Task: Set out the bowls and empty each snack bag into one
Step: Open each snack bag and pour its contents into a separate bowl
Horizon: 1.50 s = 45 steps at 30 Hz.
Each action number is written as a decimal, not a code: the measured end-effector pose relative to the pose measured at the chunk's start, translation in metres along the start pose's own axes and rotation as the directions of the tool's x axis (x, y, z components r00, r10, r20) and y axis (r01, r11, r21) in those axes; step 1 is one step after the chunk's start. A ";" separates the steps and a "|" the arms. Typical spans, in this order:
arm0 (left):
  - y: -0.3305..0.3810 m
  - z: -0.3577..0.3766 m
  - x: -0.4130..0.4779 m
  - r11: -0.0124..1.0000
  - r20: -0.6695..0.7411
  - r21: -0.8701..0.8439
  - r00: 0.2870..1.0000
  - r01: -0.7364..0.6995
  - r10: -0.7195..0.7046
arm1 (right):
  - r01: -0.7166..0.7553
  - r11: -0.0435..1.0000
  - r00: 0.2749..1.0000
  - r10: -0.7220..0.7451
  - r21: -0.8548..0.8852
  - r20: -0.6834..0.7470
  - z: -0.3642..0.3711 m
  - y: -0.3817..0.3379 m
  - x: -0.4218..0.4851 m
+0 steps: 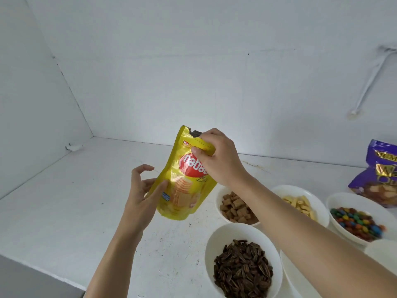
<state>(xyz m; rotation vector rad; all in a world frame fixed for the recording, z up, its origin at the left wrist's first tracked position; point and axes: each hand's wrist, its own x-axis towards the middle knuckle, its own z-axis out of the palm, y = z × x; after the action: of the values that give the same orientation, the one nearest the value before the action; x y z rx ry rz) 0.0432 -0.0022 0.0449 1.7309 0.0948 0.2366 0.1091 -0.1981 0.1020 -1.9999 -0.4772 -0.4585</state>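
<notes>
**A:** Head view. Where's the pouch?

**B:** The yellow foil snack pouch (182, 186) with the red logo is in the air in front of you, over the white tabletop (64, 201) and just left of the bowls. Its long axis is near vertical, with the top leaning a little right. The torn mouth faces up, the base faces down, and the printed face is toward you.

**A:** Grip?

**B:** Your right hand (217, 160) pinches the torn top strip at the upper right corner, fingers curled tight on it. Your left hand (139, 198) is at the lower left edge. The thumb is on the printed face with a finger behind, a light pinch. The other fingers are loosely curled, clear of the foil.

**A:** Bowls?

**B:** They're right of the pouch, partly under your right forearm.
- The white bowl of dark striped seeds (209, 250) is nearest you.
- Behind it is the white bowl of brown pillow-shaped pieces (219, 198).
- Further right are the white bowl of pale yellow tubes (290, 190) and the white bowl of coloured coated candies (343, 200).
- One more white bowl (287, 272) is mostly hidden by your arm, so I can't tell its contents.
- The purple snack bag (380, 168) stands at the far right, behind the candies.
</notes>
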 end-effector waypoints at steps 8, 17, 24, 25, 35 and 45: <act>0.002 0.036 -0.003 0.985 0.026 -0.165 0.998 -0.050 0.055 | -0.127 0.972 0.978 0.157 0.196 -0.140 -0.043 0.014 -0.006; 0.026 0.103 -0.018 0.961 0.117 -0.273 0.991 -0.035 0.070 | -0.183 0.901 0.963 0.246 0.394 -0.113 -0.115 0.028 -0.028; 0.041 0.157 -0.036 0.930 0.121 -0.368 0.992 0.009 0.038 | -0.229 0.854 0.947 0.307 0.467 -0.097 -0.166 0.045 -0.055; 0.043 0.163 -0.040 0.928 0.114 -0.371 0.993 0.009 0.036 | -0.228 0.854 0.947 0.306 0.469 -0.097 -0.172 0.047 -0.060; 0.058 0.191 -0.089 0.959 0.035 -0.259 0.991 -0.119 0.132 | -0.199 0.906 0.960 0.257 0.372 -0.112 -0.223 0.069 -0.108; 0.066 0.189 -0.136 0.982 -0.024 -0.078 0.985 -0.174 0.173 | -0.302 0.835 0.944 0.329 0.461 0.022 -0.242 0.083 -0.141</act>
<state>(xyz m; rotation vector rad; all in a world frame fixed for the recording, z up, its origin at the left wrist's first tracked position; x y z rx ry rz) -0.0538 -0.2230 0.0655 1.6590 -0.0530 0.3788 0.0033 -0.4690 0.0753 -1.5569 -0.1835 -0.1720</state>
